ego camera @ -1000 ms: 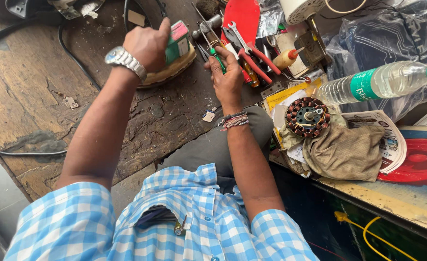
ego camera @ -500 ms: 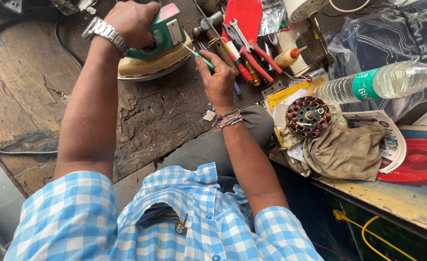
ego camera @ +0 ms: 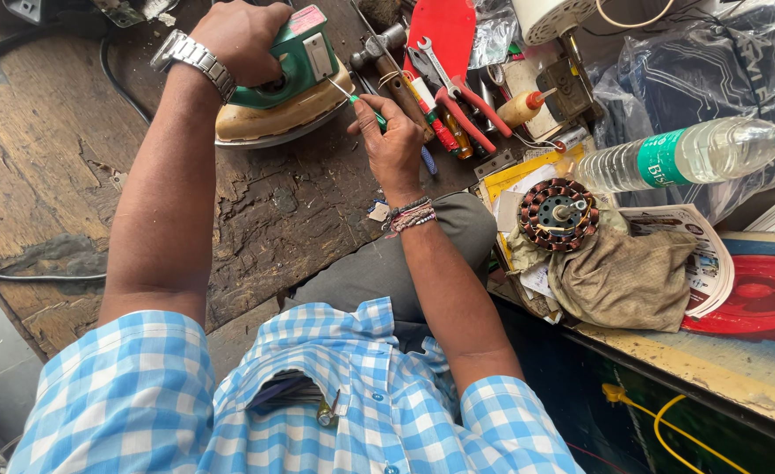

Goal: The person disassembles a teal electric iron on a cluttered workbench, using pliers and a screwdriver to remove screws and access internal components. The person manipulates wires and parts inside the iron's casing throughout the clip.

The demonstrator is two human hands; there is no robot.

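My left hand [ego camera: 240, 37], with a metal watch on the wrist, grips the green handle of a clothes iron [ego camera: 286, 88] that rests on the worn wooden bench [ego camera: 45, 158]. My right hand [ego camera: 394, 145] holds a thin green-handled screwdriver [ego camera: 363, 102], its metal tip pointing at the rear of the iron. Thread bracelets circle my right wrist.
Red-handled pliers [ego camera: 462, 101], a wrench, a hammer and other screwdrivers lie beyond my right hand. To the right sit a wound motor stator [ego camera: 558, 213], a brown rag [ego camera: 620, 276], a plastic water bottle [ego camera: 686, 156], a small glue bottle and a red disc. A black cable [ego camera: 27, 274] crosses the bench's left edge.
My left hand has moved left and settled on the iron's handle, turning the iron so its green body shows. My right hand now holds the screwdriver tip at the iron.
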